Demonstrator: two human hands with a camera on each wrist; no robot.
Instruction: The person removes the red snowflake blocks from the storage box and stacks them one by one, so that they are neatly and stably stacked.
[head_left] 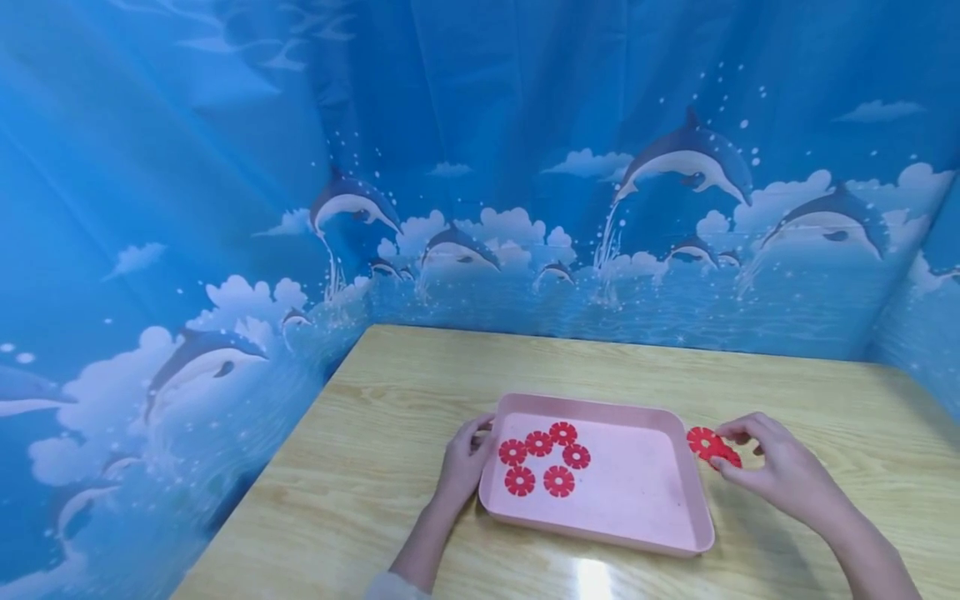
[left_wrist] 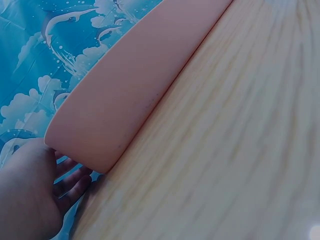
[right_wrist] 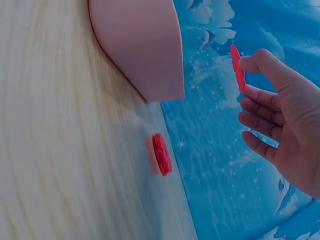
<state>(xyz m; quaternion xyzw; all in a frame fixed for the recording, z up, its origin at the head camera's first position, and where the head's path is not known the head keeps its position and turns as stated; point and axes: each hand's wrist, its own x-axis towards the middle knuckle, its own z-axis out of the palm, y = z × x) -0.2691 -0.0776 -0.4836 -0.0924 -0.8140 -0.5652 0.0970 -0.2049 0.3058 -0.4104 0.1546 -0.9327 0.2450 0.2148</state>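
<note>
The pink tray (head_left: 637, 467) lies on the table with several red notched plastic discs (head_left: 558, 481) spread over its left half. My left hand (head_left: 461, 462) rests against the tray's left side, fingers loosely bent at the rim; in the left wrist view, the tray wall hides part of that hand (left_wrist: 35, 190). Just beyond the tray's right side, my right hand (head_left: 780, 471) pinches a red notched disc (right_wrist: 237, 67) between thumb and index finger. The right wrist view shows this disc edge-on and the other fingers spread apart. Below it, a small stack of red discs (right_wrist: 161, 154) lies on the table.
The wooden table (head_left: 360, 500) reaches back to a blue curtain (head_left: 480, 167) printed with dolphins and clouds, which also runs along the left and right sides. The tray's raised wall (right_wrist: 140, 45) stands between the discs inside and the stack outside.
</note>
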